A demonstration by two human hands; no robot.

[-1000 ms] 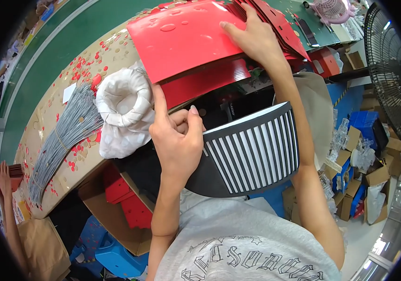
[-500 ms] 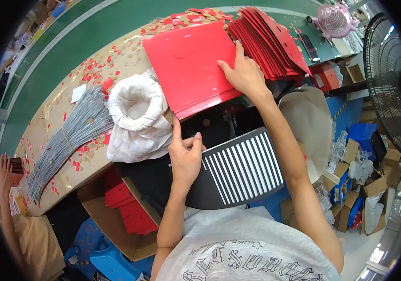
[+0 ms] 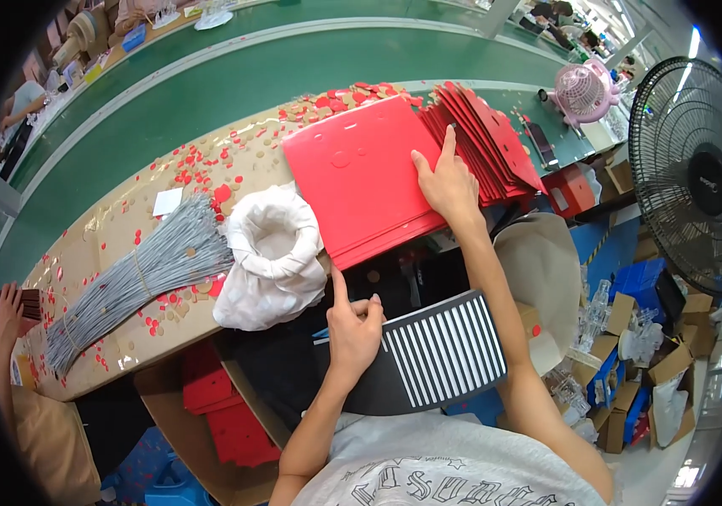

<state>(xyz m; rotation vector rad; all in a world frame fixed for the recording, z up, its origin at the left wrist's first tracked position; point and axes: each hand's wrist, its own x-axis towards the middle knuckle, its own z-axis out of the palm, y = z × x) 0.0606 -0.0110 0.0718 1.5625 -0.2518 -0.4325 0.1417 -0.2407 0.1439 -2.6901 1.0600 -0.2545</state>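
Observation:
A stack of glossy red card sheets (image 3: 369,181) lies on the table in front of me. My right hand (image 3: 447,187) rests on its right side, thumb and index finger stretched apart. My left hand (image 3: 354,331) is below the stack's near left corner, its index fingertip pointing up at that corner. Its other fingers are curled in, and a thin blue-tipped piece (image 3: 320,336) shows beside them; what they hold is hidden. Beyond my right hand stands a fanned pile of folded red card pieces (image 3: 496,143). A white cloth bag (image 3: 277,232) with a rolled rim sits left of the stack.
Left lies a bundle of grey ties (image 3: 137,282) among red and tan scraps. A cardboard box (image 3: 163,392) holds red pieces below. A black-and-white striped item (image 3: 441,354) is across my lap. A black fan (image 3: 707,181) and pink fan (image 3: 584,93) stand right. A co-worker's hand (image 3: 8,312) is far left.
The view has tilted up, so the table and my hands appear lower and the conveyor shows more. My hands keep nearly the same places against the red stack.

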